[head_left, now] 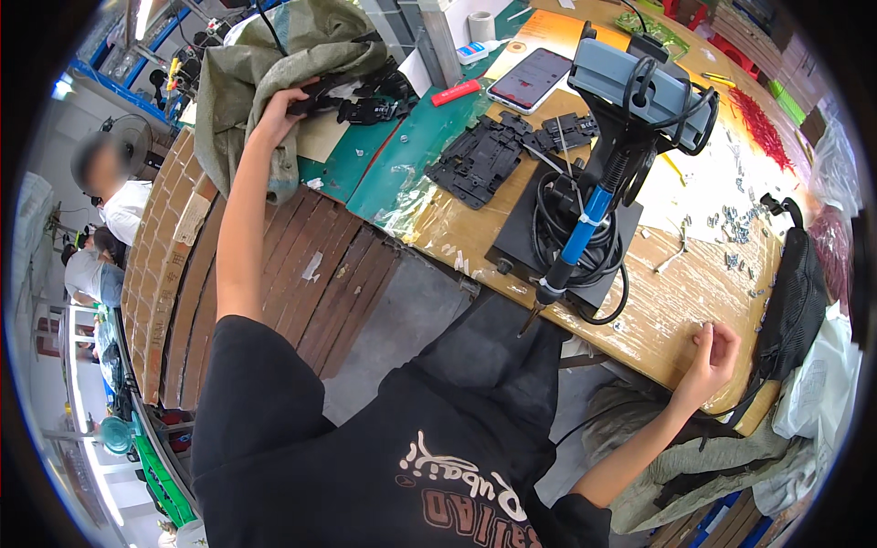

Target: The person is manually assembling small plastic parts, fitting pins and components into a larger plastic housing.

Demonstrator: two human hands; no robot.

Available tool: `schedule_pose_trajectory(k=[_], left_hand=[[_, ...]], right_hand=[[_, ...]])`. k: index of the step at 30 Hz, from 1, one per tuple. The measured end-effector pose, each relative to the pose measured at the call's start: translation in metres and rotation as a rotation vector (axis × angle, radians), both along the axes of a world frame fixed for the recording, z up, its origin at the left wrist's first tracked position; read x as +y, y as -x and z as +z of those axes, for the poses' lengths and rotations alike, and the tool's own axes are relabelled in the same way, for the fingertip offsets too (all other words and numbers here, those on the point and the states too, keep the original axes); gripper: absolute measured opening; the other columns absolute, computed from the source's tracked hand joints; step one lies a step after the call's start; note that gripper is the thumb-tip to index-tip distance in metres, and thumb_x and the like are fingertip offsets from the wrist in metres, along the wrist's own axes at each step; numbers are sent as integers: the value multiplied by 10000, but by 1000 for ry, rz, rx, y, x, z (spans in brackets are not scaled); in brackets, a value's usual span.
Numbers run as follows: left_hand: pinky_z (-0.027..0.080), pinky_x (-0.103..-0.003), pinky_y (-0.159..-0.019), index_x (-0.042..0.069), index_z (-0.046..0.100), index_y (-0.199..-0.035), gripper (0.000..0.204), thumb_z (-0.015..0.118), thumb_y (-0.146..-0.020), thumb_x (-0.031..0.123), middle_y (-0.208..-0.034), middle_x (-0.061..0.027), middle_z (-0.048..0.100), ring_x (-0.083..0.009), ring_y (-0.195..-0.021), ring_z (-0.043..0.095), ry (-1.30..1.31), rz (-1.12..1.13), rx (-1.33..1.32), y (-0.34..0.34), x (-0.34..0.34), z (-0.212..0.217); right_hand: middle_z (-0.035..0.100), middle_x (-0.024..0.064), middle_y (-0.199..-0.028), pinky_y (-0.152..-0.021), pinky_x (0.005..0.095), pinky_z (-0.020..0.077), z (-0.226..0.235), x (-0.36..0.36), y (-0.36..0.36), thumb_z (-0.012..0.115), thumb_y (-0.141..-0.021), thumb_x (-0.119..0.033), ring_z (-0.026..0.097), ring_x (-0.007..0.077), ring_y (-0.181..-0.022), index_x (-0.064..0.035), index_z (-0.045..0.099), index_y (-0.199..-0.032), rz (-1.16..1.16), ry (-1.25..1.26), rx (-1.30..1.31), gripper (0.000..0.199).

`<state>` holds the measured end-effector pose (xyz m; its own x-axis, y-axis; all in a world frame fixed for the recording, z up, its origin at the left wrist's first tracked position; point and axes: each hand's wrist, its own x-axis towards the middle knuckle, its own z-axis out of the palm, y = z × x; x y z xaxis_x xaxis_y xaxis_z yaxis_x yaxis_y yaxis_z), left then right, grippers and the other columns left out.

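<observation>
At the upper left, my left hand reaches into the mouth of an olive-green woven sack. Its fingers are bent round a black plastic part at the edge of a pile of similar pieces; the sack and parts partly hide the fingertips. Another black moulded part lies beside the pile. My right hand is over the worktable's near right edge, fingers loosely curled and apart, with nothing visible in them.
A soldering iron with a blue handle hangs tip down from a stand at the table's front. Black plastic housings, a phone and a red stick lie behind it. Small metal pieces are scattered right, beside a black bag.
</observation>
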<state>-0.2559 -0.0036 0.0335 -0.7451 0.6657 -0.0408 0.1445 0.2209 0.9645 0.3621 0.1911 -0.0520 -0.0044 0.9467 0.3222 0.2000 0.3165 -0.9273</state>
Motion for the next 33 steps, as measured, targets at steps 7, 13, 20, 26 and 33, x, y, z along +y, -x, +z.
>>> schedule_pose_trajectory(k=[7,13,20,26,33], left_hand=[[372,-265,-876,36,586,-1009,361,464,-669,40,-1021,-118,584,-209,-931,526,326,-170,890,20,23,-10],[361,-255,-860,123,595,-1075,316,496,-775,126,-1042,-48,577,-150,-948,514,59,-123,225,-12,61,-9],[398,-254,-819,37,575,-1060,304,511,-845,242,-1011,-46,579,-141,-901,529,337,-225,546,9,73,-22],[431,-310,-773,39,583,-916,190,567,-745,119,-903,-126,550,-262,-884,534,99,-144,1115,-71,71,-25],[386,-371,-812,125,466,-1109,502,676,-661,209,-1068,-73,467,-262,-1001,450,211,358,1516,-88,29,-7]], right_hand=[[516,23,-766,-633,204,411,3,-2,0,536,-841,-44,493,79,-674,8,519,-880,-18,10,-20,68],[513,19,-742,-626,203,405,8,-3,2,536,-836,-40,487,78,-662,8,523,-871,-47,31,-18,60],[517,28,-774,-612,212,412,6,4,4,538,-827,-35,492,88,-665,4,519,-898,-25,47,5,84],[495,20,-721,-592,203,395,8,2,-1,537,-824,-31,470,83,-631,-4,513,-872,-37,54,43,60],[490,21,-695,-578,211,398,10,-1,2,531,-820,-28,470,88,-619,-10,505,-854,-20,36,13,46]])
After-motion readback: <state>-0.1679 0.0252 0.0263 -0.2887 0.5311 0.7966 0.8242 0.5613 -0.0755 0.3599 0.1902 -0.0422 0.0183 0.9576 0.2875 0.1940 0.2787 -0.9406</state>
